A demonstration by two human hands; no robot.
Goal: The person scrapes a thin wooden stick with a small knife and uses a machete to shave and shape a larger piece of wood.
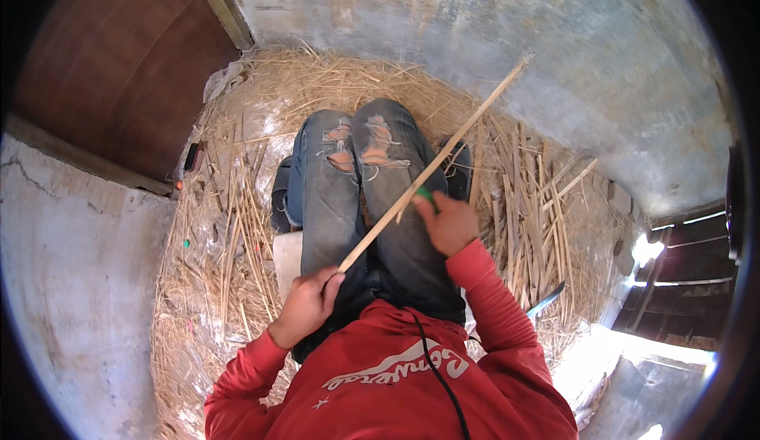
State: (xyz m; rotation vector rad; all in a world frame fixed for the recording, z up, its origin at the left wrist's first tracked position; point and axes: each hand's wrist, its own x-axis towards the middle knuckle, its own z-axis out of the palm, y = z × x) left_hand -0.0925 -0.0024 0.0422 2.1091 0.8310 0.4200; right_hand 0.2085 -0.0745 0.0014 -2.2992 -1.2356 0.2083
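Note:
A long pale wooden stick [475, 121], perhaps bamboo, slants across my lap from lower left to upper right. My left hand [309, 304] is closed round its near end. Farther along, my right hand [451, 224] is closed on a small green-handled tool [426, 194] held against the stick. Most of that tool is hidden by my fingers, so its kind does not show. A thin sliver hangs off the stick's underside beside the right hand. The far end of the stick points toward the wall.
Split strips [518, 210] lie piled to the right of my legs, with more strips [237, 242] on the left. Straw and shavings [317, 76] cover the floor. A curved blade [546, 300] lies near my right elbow. A weathered wall [475, 20] stands ahead and a brown door [127, 68] at far left.

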